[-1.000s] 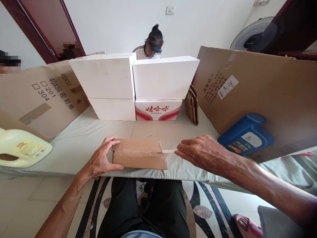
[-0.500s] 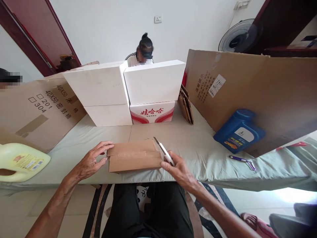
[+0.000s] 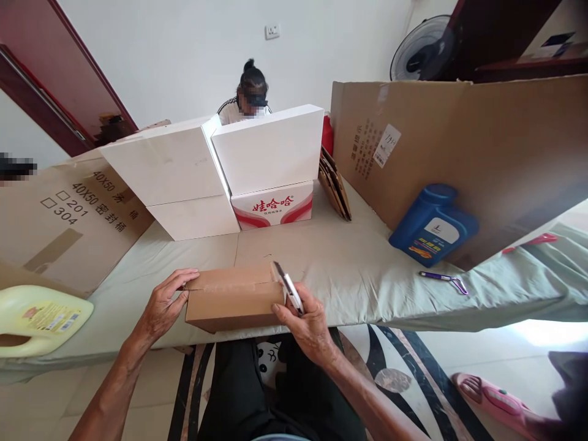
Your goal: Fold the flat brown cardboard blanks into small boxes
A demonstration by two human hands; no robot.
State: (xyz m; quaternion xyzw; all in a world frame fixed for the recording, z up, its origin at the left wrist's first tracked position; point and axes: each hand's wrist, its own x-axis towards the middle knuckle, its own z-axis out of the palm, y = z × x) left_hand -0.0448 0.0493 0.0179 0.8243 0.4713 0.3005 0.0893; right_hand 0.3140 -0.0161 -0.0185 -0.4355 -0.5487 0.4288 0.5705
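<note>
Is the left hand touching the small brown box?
Touching. The head view shows the left hand with its fingers and thumb pressed on the left end of the small brown box, with no gap.

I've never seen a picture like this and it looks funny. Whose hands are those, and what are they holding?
There is no machine: the camera sits on a person's head and looks down, so you see that person's own two hands. The left hand grips one end of a small cardboard box on the cloth-covered table. The right hand holds a slim cutter at the box's other end. Nearby lie a yellow jug, a blue jug and a purple tool; white boxes are stacked at the back, with another person behind them.
</note>
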